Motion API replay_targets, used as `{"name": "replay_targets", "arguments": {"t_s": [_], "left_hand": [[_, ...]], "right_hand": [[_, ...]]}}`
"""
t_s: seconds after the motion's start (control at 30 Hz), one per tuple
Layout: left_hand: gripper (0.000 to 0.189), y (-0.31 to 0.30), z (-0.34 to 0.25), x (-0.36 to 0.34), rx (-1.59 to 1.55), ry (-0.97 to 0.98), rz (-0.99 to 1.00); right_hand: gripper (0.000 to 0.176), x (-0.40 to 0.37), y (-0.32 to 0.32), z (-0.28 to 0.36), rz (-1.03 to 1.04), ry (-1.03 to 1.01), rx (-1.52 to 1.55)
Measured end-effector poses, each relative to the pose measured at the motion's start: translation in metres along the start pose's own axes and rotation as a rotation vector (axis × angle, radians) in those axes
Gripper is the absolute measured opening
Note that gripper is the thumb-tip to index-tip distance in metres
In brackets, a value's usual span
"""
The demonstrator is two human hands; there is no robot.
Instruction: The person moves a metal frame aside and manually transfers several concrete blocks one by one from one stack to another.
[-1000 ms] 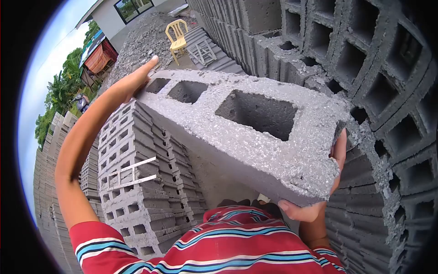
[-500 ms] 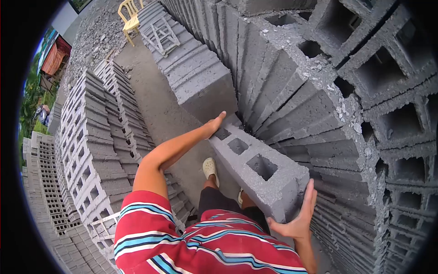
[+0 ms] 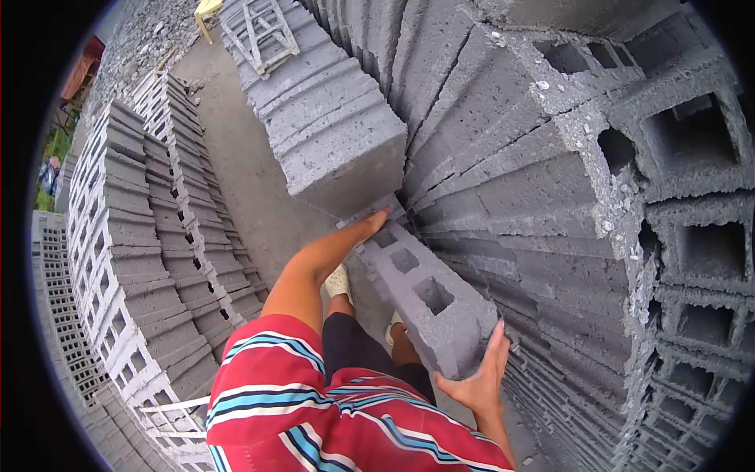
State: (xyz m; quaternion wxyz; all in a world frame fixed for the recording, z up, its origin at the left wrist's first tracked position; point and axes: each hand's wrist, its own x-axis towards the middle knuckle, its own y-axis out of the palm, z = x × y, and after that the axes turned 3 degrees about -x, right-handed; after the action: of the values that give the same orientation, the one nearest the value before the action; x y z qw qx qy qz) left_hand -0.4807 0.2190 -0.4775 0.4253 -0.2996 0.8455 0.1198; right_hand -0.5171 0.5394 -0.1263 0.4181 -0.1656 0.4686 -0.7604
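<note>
A grey hollow concrete block [image 3: 460, 318] lies between my two hands in front of my body, its square holes facing up. My left hand [image 3: 376, 220] grips its far end, beside the end of a low row of stacked blocks [image 3: 338, 134]. At the near end, my right hand [image 3: 481, 374] is wrapped round the block's corner, thumb on the near side and fingers on the right side. The underside of the block is hidden.
A tall wall of stacked blocks [image 3: 543, 204] rises close on the right. Lower block rows [image 3: 141, 259] stand on the left. A pale metal frame [image 3: 263, 39] lies on the far row. Part of a yellow chair [image 3: 206, 11] and gravel [image 3: 149, 39] show beyond.
The view has shifted, and the surrounding stacks appear larger. The held block and both hands appear slightly further left in the view. Both hands keep their grip on the ends.
</note>
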Motion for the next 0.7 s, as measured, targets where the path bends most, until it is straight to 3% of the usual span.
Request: {"name": "replay_targets", "arguments": {"t_s": [0.7], "left_hand": [[0.067, -0.014, 0.011, 0.018, -0.058, 0.0, -0.111]], "right_hand": [[0.117, 0.09, 0.026, 0.037, 0.097, 0.027, -0.075]]}}
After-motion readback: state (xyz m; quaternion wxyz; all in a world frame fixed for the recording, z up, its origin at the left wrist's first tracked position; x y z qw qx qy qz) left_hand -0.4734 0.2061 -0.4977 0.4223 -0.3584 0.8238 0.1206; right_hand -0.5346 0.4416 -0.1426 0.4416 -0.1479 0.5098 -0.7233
